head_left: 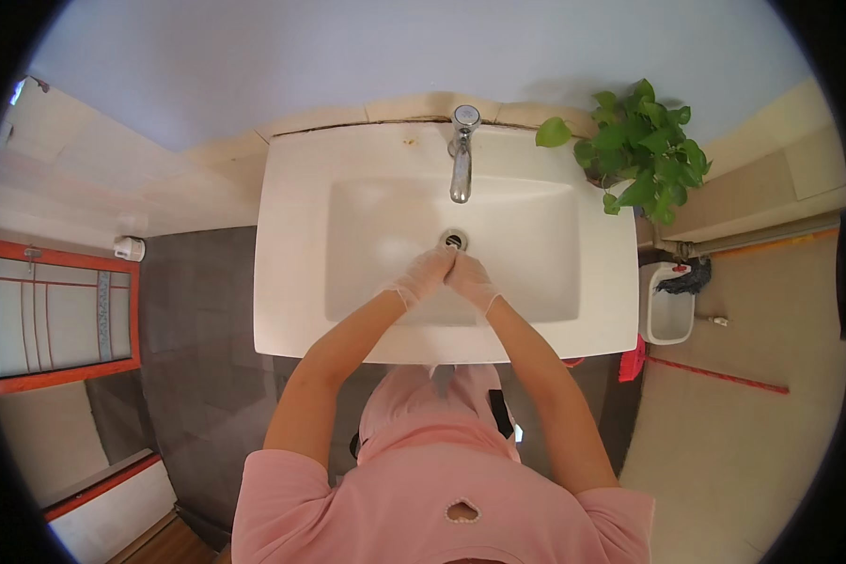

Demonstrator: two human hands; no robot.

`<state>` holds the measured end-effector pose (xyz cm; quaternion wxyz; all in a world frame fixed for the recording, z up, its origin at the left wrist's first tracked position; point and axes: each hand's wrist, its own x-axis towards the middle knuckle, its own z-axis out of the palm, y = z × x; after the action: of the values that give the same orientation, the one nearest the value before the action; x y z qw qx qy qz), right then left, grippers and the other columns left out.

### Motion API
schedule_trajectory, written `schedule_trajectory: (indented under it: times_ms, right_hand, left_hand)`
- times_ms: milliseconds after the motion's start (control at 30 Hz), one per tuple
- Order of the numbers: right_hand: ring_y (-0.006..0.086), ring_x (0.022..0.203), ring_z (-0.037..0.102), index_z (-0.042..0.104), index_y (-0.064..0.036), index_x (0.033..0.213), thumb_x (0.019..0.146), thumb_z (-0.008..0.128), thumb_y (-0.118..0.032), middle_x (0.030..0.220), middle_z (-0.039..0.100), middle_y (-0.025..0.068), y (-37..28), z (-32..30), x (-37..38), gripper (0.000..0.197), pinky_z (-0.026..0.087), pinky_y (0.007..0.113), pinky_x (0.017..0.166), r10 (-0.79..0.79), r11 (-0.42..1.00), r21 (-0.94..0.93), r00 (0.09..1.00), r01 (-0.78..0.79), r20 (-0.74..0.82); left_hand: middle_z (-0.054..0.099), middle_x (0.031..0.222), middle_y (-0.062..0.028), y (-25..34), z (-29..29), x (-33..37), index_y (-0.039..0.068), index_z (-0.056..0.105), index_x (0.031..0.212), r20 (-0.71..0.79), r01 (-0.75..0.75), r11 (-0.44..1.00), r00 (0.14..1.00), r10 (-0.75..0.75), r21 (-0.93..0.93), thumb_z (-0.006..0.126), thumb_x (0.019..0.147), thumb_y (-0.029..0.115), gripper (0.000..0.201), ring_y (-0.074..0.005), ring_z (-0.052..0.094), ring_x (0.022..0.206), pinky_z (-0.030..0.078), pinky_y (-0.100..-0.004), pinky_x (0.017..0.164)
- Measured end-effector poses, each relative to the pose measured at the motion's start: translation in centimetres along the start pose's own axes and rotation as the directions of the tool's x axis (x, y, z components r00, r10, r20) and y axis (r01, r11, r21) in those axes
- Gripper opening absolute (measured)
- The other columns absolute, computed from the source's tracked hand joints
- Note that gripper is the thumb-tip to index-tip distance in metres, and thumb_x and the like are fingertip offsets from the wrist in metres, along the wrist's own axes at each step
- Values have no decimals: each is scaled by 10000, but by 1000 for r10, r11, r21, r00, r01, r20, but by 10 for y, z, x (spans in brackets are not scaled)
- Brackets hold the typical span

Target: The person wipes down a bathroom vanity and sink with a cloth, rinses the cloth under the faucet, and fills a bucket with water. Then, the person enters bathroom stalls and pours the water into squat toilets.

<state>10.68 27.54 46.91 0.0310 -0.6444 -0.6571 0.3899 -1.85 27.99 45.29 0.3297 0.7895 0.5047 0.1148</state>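
My left hand [422, 273] and my right hand [471, 278], both in thin translucent gloves, meet low over the basin of the white sink [536, 258]. The fingers look closed and pressed together; anything between them is too small or hidden to make out. Just beyond the fingertips lies the round metal drain [454, 236], partly covered by them. The chrome faucet [462, 169] stands at the sink's back edge, its spout pointing toward the hands. No water stream shows from it.
A leafy green potted plant [644, 146] sits on the sink's back right corner. Right of the sink are a white basin [670, 310] with a dark mop head [691, 277] and a pink tool [633, 360] with a red handle. A red-framed door [56, 315] stands at left.
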Motion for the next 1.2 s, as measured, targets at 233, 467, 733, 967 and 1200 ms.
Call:
schedule_trajectory:
  times_ms: [233,467,733,967,1200]
  right_hand:
    - [357,916,604,596,-44,972,792,586,-253,944,642,186,-1,4,-2,277,484,433,782,56,994,-87,998,-59,-40]
    - [352,919,616,637,-42,920,836,508,-254,941,644,195,7,11,-8,262,494,433,791,25,996,-76,990,-36,-142]
    - [359,894,614,580,-30,954,805,555,-259,922,641,206,16,17,-10,275,485,445,781,70,994,-82,993,-77,-91]
    - [311,735,650,599,-20,819,708,614,-173,777,656,170,22,-6,-11,189,507,397,647,-33,974,213,978,77,-204]
    - [101,433,468,551,-42,668,644,647,-86,527,515,24,35,-51,-17,109,383,231,437,128,754,600,956,-266,262]
  left_hand:
    - [609,941,-142,4,4,1,65,546,970,-13,32,975,999,-30,221,443,868,143,164,-317,620,864,500,-399,747]
    - [653,945,-124,11,5,4,72,593,940,60,76,930,993,-104,361,493,842,158,165,-278,655,809,528,-386,672]
    - [656,899,-106,6,16,-2,81,574,973,143,10,923,987,-70,384,443,880,197,199,-300,634,851,508,-383,729]
    - [554,1130,-158,-2,7,-7,35,453,1152,-233,-91,954,972,23,-284,517,792,32,366,-311,587,990,484,-376,818]
    - [393,1346,-127,20,-32,-33,73,361,1313,-244,-303,898,942,231,-319,583,722,1,636,-313,416,1209,342,-344,1007]
